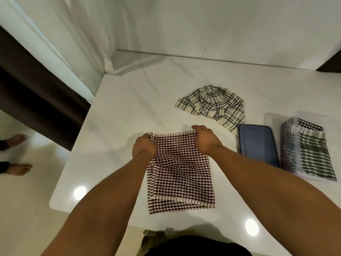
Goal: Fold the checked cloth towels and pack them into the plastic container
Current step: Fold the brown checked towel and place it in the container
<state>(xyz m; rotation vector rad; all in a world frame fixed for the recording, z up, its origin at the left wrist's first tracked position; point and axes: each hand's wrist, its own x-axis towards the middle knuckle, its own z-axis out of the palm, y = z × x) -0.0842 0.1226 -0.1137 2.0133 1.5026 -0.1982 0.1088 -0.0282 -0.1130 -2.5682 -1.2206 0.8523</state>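
Note:
A maroon-and-white checked towel [180, 174] lies folded over on the white marble table [129, 111] in front of me. My left hand [144, 146] grips its far left corner and my right hand [205, 140] grips its far right corner. A cream towel with black checks [214, 104] lies crumpled further back. At the right stands the clear plastic container [289, 145], holding a folded green striped towel [313, 156] and a maroon checked one [310, 125] behind it.
A blue-grey lid [258, 145] lies flat between the towel I hold and the container. The table's left edge drops to a glossy floor where another person's bare feet [17, 154] stand. A wall and curtain close the back.

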